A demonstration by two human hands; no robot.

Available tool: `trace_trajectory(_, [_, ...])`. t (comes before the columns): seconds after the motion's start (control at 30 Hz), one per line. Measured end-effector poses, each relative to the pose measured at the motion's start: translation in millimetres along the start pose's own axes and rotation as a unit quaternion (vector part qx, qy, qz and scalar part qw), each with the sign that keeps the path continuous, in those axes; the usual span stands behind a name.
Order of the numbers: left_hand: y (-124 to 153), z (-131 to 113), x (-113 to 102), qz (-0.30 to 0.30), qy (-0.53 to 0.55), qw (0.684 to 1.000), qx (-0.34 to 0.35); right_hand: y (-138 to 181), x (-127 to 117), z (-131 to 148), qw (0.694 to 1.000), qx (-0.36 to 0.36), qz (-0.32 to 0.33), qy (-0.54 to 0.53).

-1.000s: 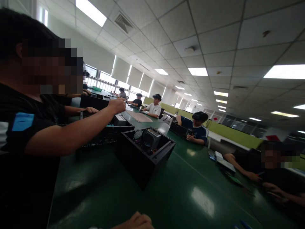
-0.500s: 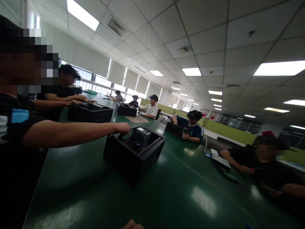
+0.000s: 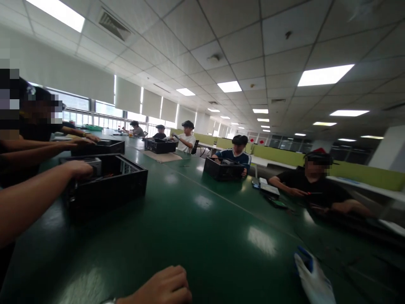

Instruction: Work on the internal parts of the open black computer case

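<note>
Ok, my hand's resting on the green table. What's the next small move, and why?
Probably slide the left hand right toward the white glove. The hand sits curled on the table with nothing visibly in its grip, and the glove lies loose nearby. The nearest open black case has a co-worker's hand on it, so I'd leave that alone.

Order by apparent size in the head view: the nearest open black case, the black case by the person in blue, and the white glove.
1. Nearest open black case, largest.
2. White glove and far black case look alike; the glove lies nearer, so no ranking.
</note>
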State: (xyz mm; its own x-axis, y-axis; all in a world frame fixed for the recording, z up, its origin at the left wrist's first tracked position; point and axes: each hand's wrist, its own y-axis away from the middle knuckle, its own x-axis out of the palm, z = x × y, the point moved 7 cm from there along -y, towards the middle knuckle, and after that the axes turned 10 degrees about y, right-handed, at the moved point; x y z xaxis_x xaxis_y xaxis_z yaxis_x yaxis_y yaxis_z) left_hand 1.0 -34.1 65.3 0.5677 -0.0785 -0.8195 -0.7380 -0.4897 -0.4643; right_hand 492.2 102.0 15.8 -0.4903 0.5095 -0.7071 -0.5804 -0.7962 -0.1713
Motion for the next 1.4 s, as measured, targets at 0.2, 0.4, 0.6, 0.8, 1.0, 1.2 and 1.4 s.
trace_trajectory(0.2, [-144,34,-60,0.02,-0.157,0.987,0.022,12,-14,-9,0.995,0.096,0.024,-0.024])
trace_trajectory(0.4, [-235,154,-105,-0.042,-0.207,0.975,-0.068,6,-1,-14,0.995,0.068,0.061,-0.049])
trace_trajectory(0.6, [-216,187,-89,0.001,-0.212,0.964,-0.163,12,-4,-2,0.994,0.075,0.071,-0.028])
trace_trajectory(0.8, [-166,71,-71,0.014,-0.167,0.973,-0.16,41,-16,13,0.995,0.056,0.069,-0.036])
trace_trajectory(1.0, [-88,-43,-92,0.175,-0.052,0.976,-0.115,93,-32,7,0.994,0.061,0.061,-0.066])
trace_trajectory(1.2, [-70,9,-74,0.277,-0.208,0.929,-0.132,173,-105,116,0.973,-0.175,0.017,-0.151])
trace_trajectory(1.4, [-77,45,-32,0.277,-0.178,0.921,-0.207,284,-119,273,0.813,-0.576,0.082,0.021])
